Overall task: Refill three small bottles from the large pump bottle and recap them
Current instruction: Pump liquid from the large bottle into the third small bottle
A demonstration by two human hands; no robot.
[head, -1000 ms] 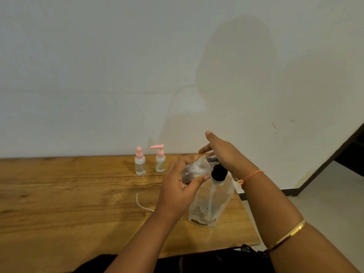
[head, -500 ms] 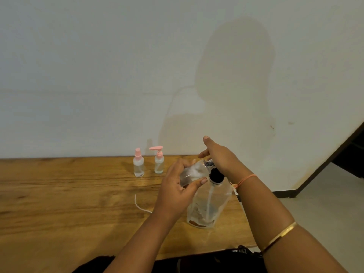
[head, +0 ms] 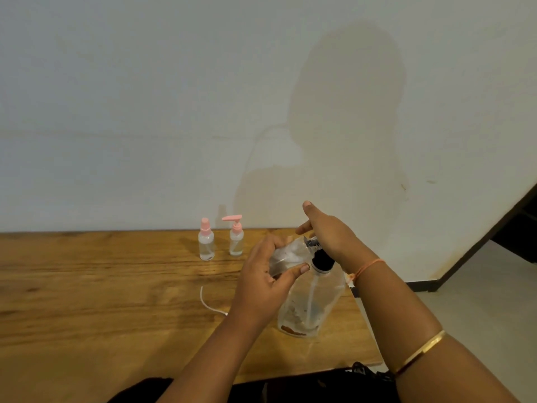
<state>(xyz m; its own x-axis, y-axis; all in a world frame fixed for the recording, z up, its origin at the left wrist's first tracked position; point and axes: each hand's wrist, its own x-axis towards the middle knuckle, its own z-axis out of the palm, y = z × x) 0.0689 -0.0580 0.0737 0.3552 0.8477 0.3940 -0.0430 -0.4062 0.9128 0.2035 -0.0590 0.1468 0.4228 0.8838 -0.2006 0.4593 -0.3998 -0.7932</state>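
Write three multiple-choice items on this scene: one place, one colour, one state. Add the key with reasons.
1. Where do the two capped small bottles stand? A. near the wall, on the table B. on the floor C. in a lap
2. Their tops are? A. black B. pink C. green
3. The clear bottle gripped by the left hand is? A. upright on the table B. tilted at the large pump bottle's head C. lying flat
Key: A, they stand near the wall; B, both tops are pink; B, it leans toward the black pump under the right hand.
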